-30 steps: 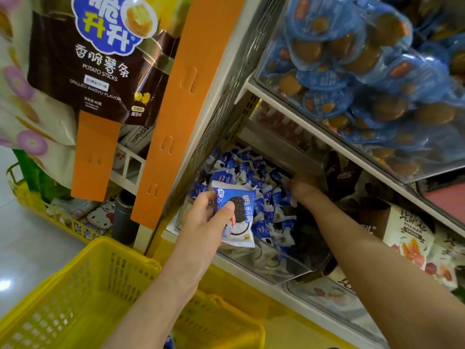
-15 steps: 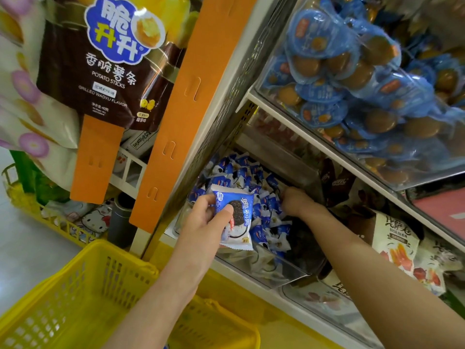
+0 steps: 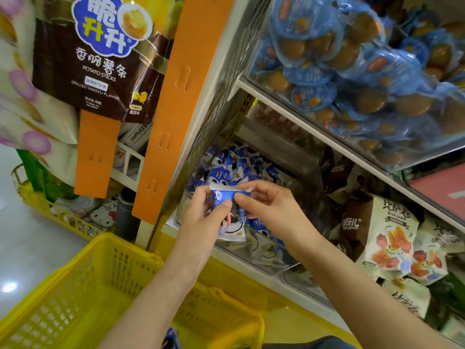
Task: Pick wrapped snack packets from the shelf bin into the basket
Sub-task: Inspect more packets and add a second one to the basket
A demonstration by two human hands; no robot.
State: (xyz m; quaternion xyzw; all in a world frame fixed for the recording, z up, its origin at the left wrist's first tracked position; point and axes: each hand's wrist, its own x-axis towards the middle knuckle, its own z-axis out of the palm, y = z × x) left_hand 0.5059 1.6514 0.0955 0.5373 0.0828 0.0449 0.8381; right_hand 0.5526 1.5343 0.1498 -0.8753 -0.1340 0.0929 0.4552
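1. The basket (image 3: 120, 244) is seen below the left fingers, partly cut off.
2. In the left hand (image 3: 201, 222) a packet (image 3: 232, 222) is gripped.
3. Its top is pinched by the right hand (image 3: 274, 212); gathering is judged in hand, release over the basket required next.
4. The bin (image 3: 261, 250) behind the fingers is partly hidden.

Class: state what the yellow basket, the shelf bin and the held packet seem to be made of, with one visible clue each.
Basket: rigid moulded plastic, matte yellow; slotted lattice walls. Shelf bin: clear hard plastic, probably acrylic; packets show through its glossy front. Packet: thin printed plastic film, likely; crinkled, with a crimped seal.
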